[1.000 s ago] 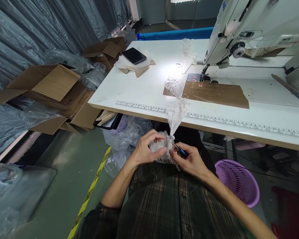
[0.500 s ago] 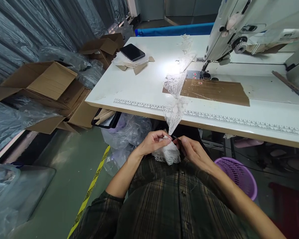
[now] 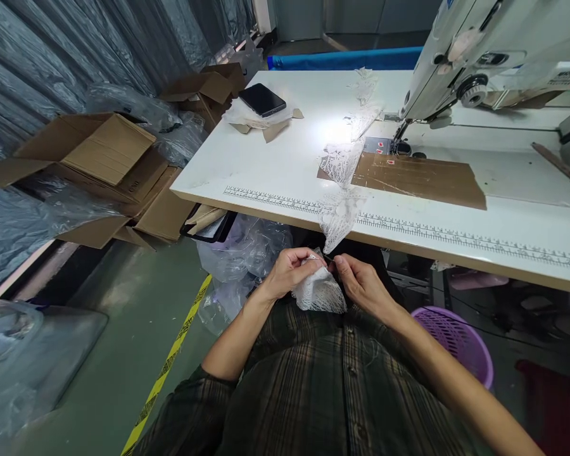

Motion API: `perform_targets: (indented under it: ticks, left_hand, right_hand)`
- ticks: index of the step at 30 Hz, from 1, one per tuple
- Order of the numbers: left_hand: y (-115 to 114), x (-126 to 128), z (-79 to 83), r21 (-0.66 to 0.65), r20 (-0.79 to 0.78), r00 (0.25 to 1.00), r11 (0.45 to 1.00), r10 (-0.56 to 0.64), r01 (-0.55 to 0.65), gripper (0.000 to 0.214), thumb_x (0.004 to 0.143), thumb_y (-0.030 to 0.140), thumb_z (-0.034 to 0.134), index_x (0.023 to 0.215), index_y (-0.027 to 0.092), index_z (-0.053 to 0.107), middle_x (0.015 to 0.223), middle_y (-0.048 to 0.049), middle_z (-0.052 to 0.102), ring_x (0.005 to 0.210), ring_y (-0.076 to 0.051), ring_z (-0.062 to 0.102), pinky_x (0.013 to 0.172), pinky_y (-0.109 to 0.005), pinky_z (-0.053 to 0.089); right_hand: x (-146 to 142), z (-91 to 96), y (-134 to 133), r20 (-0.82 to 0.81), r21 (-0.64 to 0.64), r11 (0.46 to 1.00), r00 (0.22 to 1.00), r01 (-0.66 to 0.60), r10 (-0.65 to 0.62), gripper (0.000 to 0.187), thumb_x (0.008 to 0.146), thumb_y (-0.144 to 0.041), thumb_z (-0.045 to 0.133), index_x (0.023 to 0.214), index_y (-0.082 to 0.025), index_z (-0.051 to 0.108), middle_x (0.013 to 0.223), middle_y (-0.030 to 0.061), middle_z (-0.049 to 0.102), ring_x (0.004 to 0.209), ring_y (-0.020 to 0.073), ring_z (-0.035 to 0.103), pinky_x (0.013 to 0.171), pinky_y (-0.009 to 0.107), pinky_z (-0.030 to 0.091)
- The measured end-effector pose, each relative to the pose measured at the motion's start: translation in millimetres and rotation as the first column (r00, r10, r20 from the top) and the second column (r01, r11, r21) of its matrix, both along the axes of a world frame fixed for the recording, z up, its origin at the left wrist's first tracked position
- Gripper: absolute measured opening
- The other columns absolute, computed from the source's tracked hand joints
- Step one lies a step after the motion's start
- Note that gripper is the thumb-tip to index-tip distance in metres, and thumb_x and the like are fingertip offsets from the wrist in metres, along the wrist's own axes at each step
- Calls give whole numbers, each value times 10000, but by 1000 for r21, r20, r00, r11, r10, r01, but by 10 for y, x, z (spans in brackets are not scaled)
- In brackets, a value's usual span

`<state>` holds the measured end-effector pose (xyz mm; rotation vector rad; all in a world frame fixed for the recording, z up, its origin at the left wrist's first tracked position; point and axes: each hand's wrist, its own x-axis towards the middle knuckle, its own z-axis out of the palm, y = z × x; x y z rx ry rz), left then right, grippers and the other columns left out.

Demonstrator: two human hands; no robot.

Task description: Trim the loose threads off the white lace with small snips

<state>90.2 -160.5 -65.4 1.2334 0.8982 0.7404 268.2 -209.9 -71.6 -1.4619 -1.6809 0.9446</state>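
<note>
My left hand is closed on a bunched piece of white lace in front of my lap, below the table edge. My right hand is closed beside it, pinching a small dark cutting tool at the lace's top edge. A lace strip runs from just above my hands up over the edge of the white table toward the sewing machine. Both hands touch the lace.
A brown cardboard sheet lies under the machine's needle. A black phone rests on paper at the table's far left. Open cardboard boxes and plastic bags sit on the floor to the left. A purple basket stands at my right.
My hands and the bunched lace have risen slightly toward the table edge. The lace now hangs below my fingers, and the tool's blue handle is hidden in my right hand.
</note>
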Motion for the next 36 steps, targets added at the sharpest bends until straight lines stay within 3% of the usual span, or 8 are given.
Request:
perform_targets:
  ticks: [7, 13, 16, 20, 22, 25, 30, 36]
  left_hand:
    - [-24, 17, 41, -76, 2, 1000, 997, 9, -9, 280, 704, 391, 754, 676, 125, 670, 628, 8, 605, 568, -83, 503, 532, -192, 382]
    - [-51, 12, -93, -90, -20, 1000, 996, -16, 14, 299, 744, 414, 720, 767, 118, 688, 701, -18, 646, 614, -103, 555, 547, -196, 425]
    - [8, 2, -232, 32, -138, 990, 999, -38, 42, 265, 792, 382, 671, 840, 124, 707, 825, -58, 700, 757, -157, 627, 684, -257, 497]
    - [101, 8, -254, 327, -243, 969, 944, 40, 43, 383, 728, 326, 752, 1064, 152, 690, 1116, -110, 687, 1038, -222, 618, 926, -354, 479]
    - [113, 32, -159, 372, -241, 968, 928, 67, 28, 420, 714, 354, 772, 1072, 155, 676, 1068, -100, 696, 975, -209, 635, 880, -335, 496]
    - [75, 92, 32, 423, -262, 953, 906, 149, -25, 255, 799, 406, 690, 848, 156, 680, 791, -38, 691, 736, -156, 619, 714, -273, 492]
    - [-122, 172, 161, 689, -332, 920, 719, 207, 87, 271, 866, 303, 598, 623, 182, 593, 606, -2, 609, 596, -126, 550, 684, -286, 440]
    - [-383, 144, 47, 782, -426, 902, 471, -73, 408, 247, 872, 275, 591, 644, 180, 604, 630, -22, 630, 626, -142, 573, 709, -313, 436]
  right_hand:
    - [-86, -27, 1, 99, 62, 996, 993, 64, -70, 429, 978, -473, 373, 654, -213, 477, 563, -29, 462, 521, 123, 420, 519, 257, 312]
    - [-82, -208, -110, -150, -79, 995, 987, -63, 51, 290, 956, -464, 437, 851, -205, 513, 658, -36, 495, 584, 123, 456, 527, 227, 389]
    - [-48, -307, -183, -96, -142, 988, 995, -55, 42, 294, 929, -482, 492, 831, -205, 508, 633, -39, 509, 548, 125, 474, 507, 232, 385]
    - [42, -319, -210, 91, -26, 991, 988, 128, -125, 273, 934, -436, 488, 971, -188, 596, 835, 56, 690, 714, 200, 641, 635, 302, 474]
    - [89, -241, -199, 100, 54, 983, 978, 176, -181, 267, 942, -410, 481, 1003, -188, 616, 881, 72, 716, 745, 211, 667, 659, 312, 491]
    - [119, -41, -180, 14, 169, 966, 980, 195, -200, 231, 950, -374, 483, 942, -194, 628, 828, 62, 711, 716, 189, 658, 643, 286, 501]
    - [58, 239, -150, -106, 291, 925, 969, 245, -223, 163, 915, -339, 547, 884, -198, 623, 724, 29, 645, 609, 141, 578, 566, 247, 478]
    - [-13, 193, -128, -24, 177, 919, 935, 352, -354, 207, 825, -392, 643, 853, -197, 581, 593, -47, 517, 465, 96, 440, 471, 222, 392]
